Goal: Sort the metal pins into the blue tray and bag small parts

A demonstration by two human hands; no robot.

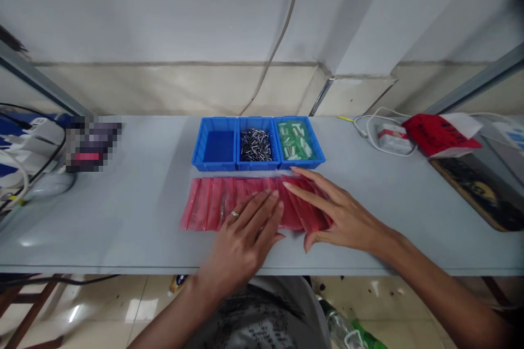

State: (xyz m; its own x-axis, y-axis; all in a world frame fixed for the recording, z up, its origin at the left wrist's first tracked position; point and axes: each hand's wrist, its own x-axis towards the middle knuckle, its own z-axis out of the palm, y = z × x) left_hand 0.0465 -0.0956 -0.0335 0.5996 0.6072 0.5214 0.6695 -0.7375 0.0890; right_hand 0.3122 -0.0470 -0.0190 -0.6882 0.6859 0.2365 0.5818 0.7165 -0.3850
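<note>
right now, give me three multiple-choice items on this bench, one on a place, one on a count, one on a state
1. Where do the red bags lie?
A. in front of the bins
B. inside a bin
C. on the floor

2. How many blue bins stand in the row?
A. two
B. three
C. five

3. How are the left hand and right hand?
A. clenched
B. flat, fingers spread on the bags
C. raised off the table

A: the bags fan out nearer than the bins.
B: three sit side by side.
B: both palms rest open on them.

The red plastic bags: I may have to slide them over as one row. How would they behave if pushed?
The red plastic bags look thin and glossy, so probably floppy and slippery. Fanned in overlap, they would likely slide apart. Both hands, left hand and right hand, lie flat on them.
</note>
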